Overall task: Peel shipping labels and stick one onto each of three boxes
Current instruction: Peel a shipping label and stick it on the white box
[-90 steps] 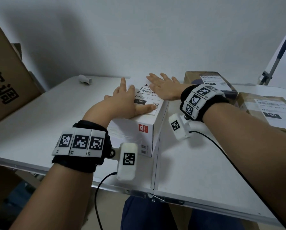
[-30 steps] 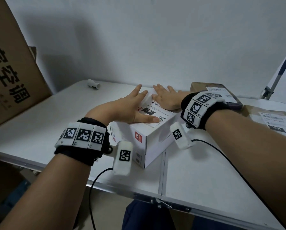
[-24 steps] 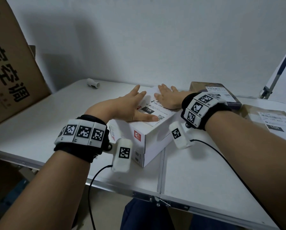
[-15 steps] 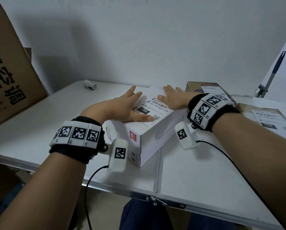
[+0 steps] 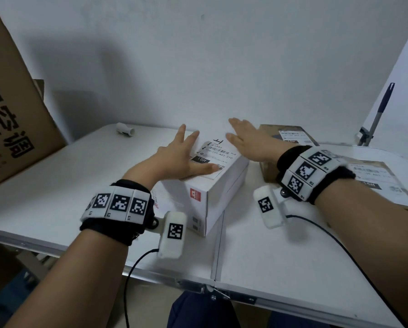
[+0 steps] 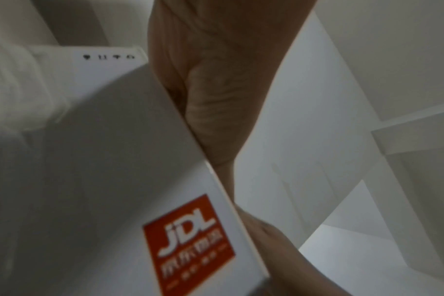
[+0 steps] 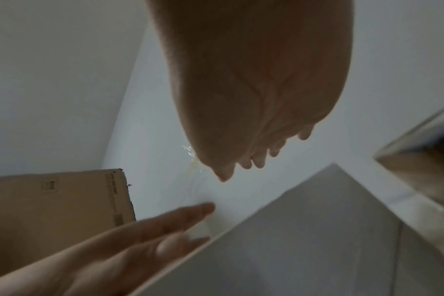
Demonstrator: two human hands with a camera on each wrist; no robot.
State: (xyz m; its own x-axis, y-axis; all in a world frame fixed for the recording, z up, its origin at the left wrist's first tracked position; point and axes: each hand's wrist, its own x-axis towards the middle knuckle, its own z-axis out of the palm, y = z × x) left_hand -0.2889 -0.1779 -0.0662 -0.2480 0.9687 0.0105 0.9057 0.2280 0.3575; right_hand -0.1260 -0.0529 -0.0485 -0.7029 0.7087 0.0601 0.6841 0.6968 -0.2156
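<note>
Since a second ago, right hand [image 5: 250, 143] lifted clear of the white box [image 5: 205, 185], fingers spread and straight, holding nothing, hovering above the far right edge; box itself turned a little on the counter [image 5: 56, 185] across these seconds. Large cardboard carton [image 5: 11, 114] leaning at the far left, out of the work. Two brown boxes on the right, the nearer one [image 5: 382, 181] and the farther one [image 5: 285, 136], each already wearing a label on top, pushed aside probably as finished. White box in the middle, straddling the counter's seam, kept close for pressing. Left hand [image 5: 174, 162] flat on its top, fingers straight, thumb lying along the label's near edge, likely steadying the box and smoothing the sticker down. Shipping label [image 5: 216, 155] stuck flat on top, no lifted corner visible. All three boxes seemingly labelled, so the task looks nearly done. Small white tube [image 5: 125, 129] lying at the back, unused.
</note>
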